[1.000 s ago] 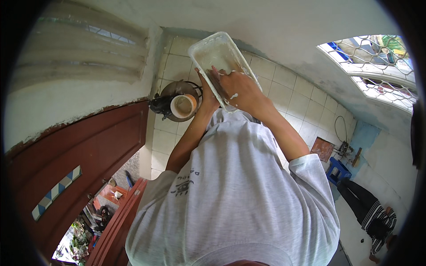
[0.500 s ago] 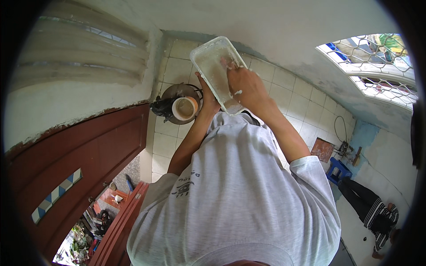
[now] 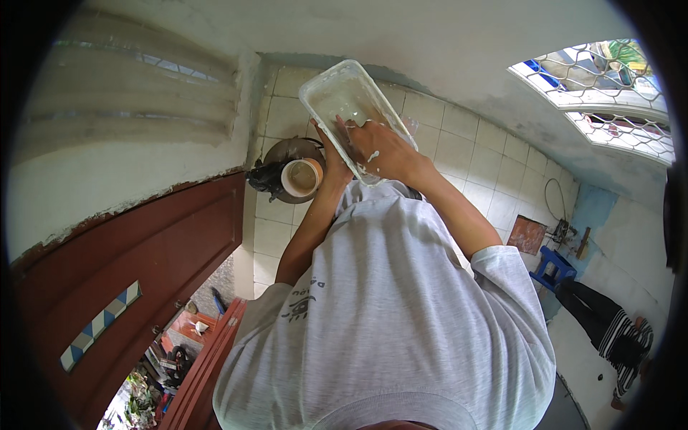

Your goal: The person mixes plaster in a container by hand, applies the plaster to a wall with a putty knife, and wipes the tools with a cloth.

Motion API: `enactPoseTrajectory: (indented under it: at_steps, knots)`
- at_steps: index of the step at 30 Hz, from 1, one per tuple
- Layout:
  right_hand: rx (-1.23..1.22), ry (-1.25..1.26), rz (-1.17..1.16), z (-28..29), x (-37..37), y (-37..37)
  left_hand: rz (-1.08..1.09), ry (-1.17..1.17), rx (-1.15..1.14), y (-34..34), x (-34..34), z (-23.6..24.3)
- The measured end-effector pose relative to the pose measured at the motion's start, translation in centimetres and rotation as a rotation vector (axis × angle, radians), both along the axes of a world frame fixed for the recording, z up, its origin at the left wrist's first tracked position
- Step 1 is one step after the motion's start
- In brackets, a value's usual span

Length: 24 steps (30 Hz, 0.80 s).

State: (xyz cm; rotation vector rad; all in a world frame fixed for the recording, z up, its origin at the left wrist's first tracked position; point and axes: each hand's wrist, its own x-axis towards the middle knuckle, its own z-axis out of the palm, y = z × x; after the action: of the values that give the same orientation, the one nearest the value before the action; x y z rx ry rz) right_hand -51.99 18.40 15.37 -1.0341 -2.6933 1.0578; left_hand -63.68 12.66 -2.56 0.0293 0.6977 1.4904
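My left hand (image 3: 335, 154) is closed around the long side of a rectangular pale plastic tub (image 3: 352, 69), holding it tilted in front of my body. Whitish, wet-looking residue coats the tub's inside and rim. Over the tub's near half is my right hand (image 3: 378, 149), spotted with white, its fingers reaching down into it. The fingers that show are stretched out and apart; others are hidden under the palm. Beside my left forearm, an orange-and-white bucket (image 3: 301, 178) with greyish contents stands on a round brown stool (image 3: 292, 148).
A black plastic bag (image 3: 267, 177) hangs by the stool. Left of me is a dark red door (image 3: 143, 251). Pale tiles cover the floor (image 3: 459, 136). On the right are a grilled window (image 3: 595, 79), a blue stool (image 3: 553, 266) and a person in striped clothing (image 3: 631, 344).
My right hand has moved down and left inside the tub, toward its near end. The tub has shifted slightly left, still in my left hand.
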Motion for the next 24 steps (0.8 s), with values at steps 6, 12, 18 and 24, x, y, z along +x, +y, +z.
enactPoseTrajectory:
  at_steps: [6,12,18,24]
  knots:
    - [0.077,0.151,-0.036,-0.7,1.6,0.6,-0.078,0.069,0.052,0.4,0.4,-0.4]
    - [0.086,-0.042,-0.116,1.9,1.0,1.1,-0.038,0.127,0.17,1.1,0.6,3.4]
    - [0.104,0.131,-0.035,-0.3,0.7,-0.8,0.0,-0.017,0.106,-0.1,-0.3,-2.9]
    - [0.036,-0.014,-0.089,1.6,1.3,0.7,-0.007,0.148,0.091,1.5,1.1,2.2]
